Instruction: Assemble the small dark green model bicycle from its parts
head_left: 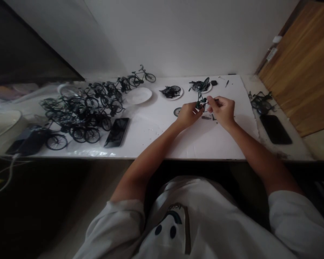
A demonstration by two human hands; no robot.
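Observation:
My left hand is closed around a dark miniature bicycle, held just above the white table. In my right hand is a small screwdriver, pinched between thumb and fingers. Its thin bright shaft points left and meets the bicycle near my left fingertips; the exact contact point is too small to make out. A spoked wheel shows beside my left hand, and I cannot tell whether it belongs to the held bicycle. Small loose parts lie below my hands.
Many assembled miniature bicycles crowd the left side. One bicycle stands at the back. Behind my hands are an empty plate and plates of parts. Phones lie at both sides, with more dark parts at right.

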